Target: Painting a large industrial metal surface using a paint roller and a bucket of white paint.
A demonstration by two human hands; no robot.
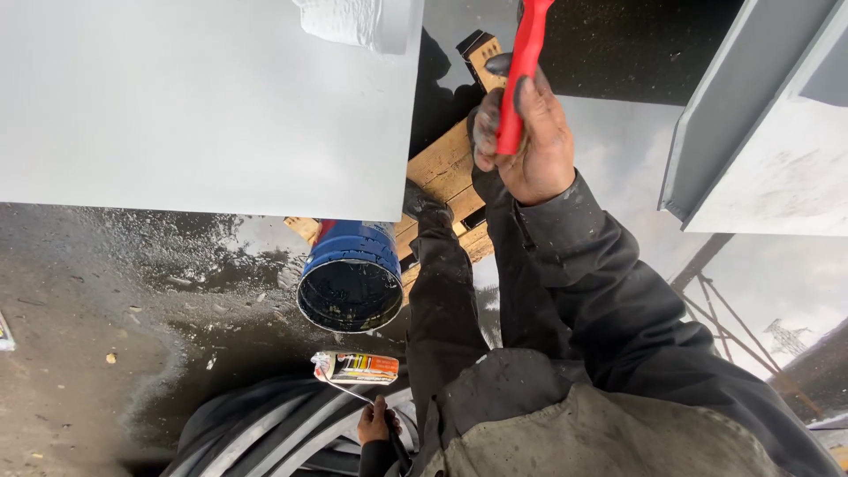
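In the head view, a red roller handle [521,71] is gripped by the right hand [523,132], fingers wrapped tight, beside a grey panel [194,106]. A small roller [356,367] is clasped by the left hand [377,424], just below a blue bucket [351,278].

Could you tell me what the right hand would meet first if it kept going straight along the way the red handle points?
Most likely the grey painted panel. The right hand grips a red handle that runs up out of the picture beside the panel's edge, near a white roller; depth is unclear.
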